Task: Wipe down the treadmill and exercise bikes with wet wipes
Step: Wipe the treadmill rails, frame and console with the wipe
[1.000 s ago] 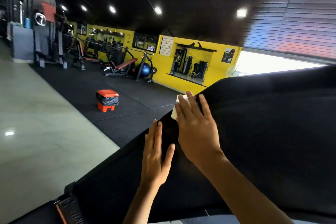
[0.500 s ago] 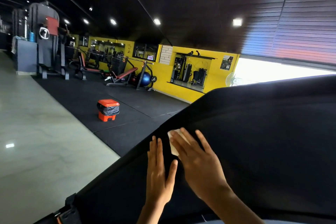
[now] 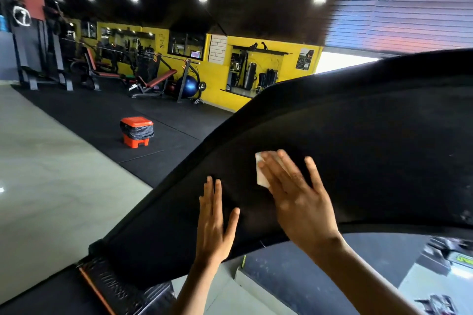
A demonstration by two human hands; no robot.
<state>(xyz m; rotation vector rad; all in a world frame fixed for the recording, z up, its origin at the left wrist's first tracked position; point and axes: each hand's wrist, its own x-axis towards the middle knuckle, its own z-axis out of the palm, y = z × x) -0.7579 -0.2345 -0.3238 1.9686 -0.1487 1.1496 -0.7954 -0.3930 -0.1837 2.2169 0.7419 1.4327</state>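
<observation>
Progress looks early: right hand (image 3: pixel 299 202), fingers straight, presses the wet wipe (image 3: pixel 261 174) onto the black treadmill surface (image 3: pixel 371 148); left hand (image 3: pixel 216 220) rests flat just left of it, holding nothing; bikes likely remain.

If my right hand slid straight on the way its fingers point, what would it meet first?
Likely nothing: the right hand, flat on the wipe, points up across the bare black treadmill, and the way looks free to its far edge. Depth beyond the edge is unclear.

hands (image 3: pixel 258 210) flat, wipe (image 3: pixel 261 174) on treadmill belt (image 3: pixel 371 148)
</observation>
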